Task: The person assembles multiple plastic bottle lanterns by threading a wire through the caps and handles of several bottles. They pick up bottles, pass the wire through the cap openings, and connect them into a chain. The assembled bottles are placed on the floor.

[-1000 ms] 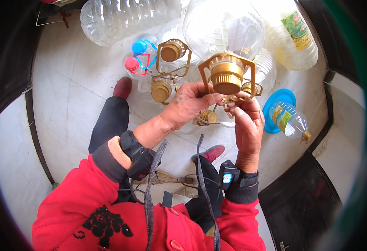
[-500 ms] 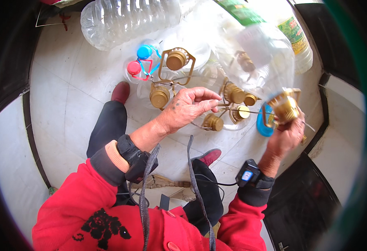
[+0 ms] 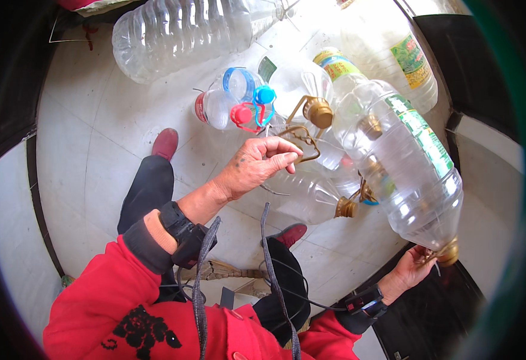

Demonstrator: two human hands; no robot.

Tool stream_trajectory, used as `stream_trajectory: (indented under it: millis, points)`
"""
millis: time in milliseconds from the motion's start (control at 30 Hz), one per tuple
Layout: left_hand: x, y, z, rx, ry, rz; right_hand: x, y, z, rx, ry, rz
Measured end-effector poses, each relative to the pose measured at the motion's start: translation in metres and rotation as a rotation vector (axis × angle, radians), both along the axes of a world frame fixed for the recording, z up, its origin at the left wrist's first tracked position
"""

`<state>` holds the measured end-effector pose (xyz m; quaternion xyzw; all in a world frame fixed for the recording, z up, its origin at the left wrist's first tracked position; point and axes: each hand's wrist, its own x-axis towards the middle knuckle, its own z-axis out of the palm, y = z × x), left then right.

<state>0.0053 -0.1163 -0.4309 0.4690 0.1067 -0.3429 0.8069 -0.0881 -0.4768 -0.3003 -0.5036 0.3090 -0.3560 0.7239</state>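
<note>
I have a large clear plastic jug with a green label and a gold cap (image 3: pixel 413 174) hanging neck-down from my right hand (image 3: pixel 416 267), low at the right of the view; that grip is clamped around the gold handle at the jug's neck, and the jug's body swings up over the heap of other bottles; my left hand (image 3: pixel 257 165) is out over the heap, its fingers pinched together on a thin gold wire-like carrying handle (image 3: pixel 302 141) that belongs to one of the clear bottles lying on the pale tiled floor (image 3: pixel 95 150); beyond it lie a small bottle with red and blue caps (image 3: pixel 239 105) and a long ribbed clear jug (image 3: pixel 185 33); I judge the step to be gathering bottles by their handles, one already in hand and a second being taken up; the next move would call for a firm hook of the fingers through that loop and a lift clear of its neighbours, without the hanging jug knocking the pile.
</note>
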Motion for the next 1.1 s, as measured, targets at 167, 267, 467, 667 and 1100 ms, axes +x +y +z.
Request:
stream_trajectory:
  millis: [167,267,467,667,1100]
  points:
    - [0.001,-0.002,-0.002,0.013,0.014,0.013,0.066,0.012,0.035,0.060,-0.108,0.676]
    - [0.001,-0.002,-0.002,0.024,0.007,0.006,0.100,0.023,0.050,-0.028,-0.091,0.496]
    - [0.002,0.004,0.003,0.006,0.034,0.009,0.122,0.007,0.082,0.063,-0.317,0.428]
    - [0.000,0.006,0.005,0.007,0.011,0.045,0.134,0.009,0.091,-0.236,-0.343,0.318]
    - [0.002,0.011,0.006,-0.050,0.000,0.130,0.057,-0.004,0.016,-1.021,0.918,0.252]
